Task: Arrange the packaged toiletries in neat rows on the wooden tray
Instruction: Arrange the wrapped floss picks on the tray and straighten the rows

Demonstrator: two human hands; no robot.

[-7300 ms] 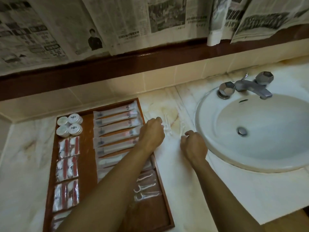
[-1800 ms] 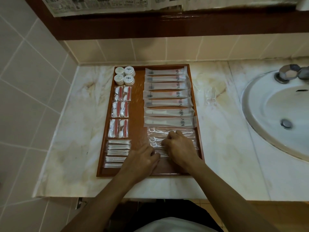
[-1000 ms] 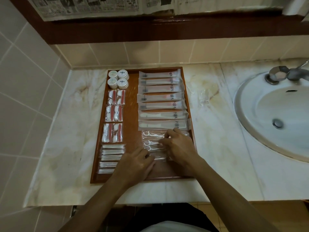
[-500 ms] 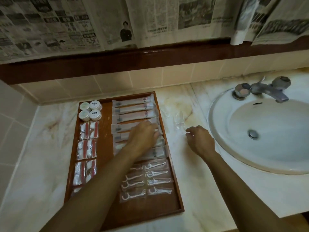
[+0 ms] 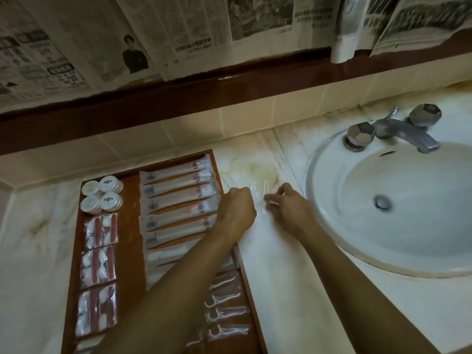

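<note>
The left arm covers part of the long white packets on the brown wooden tray. The tray's near end is cut off. The clear plastic packets between the hands are too blurry to tell.

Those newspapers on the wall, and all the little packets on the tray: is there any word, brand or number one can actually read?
None can be read.
Newspaper sheets: headlines and columns of print, too blurred to read.
Long sachets: a small dark mark and a red mark on each, illegible.
Round white containers: a dark emblem on two lids, too small to read.
Floss pick packets and cotton packets: no print visible.
</note>
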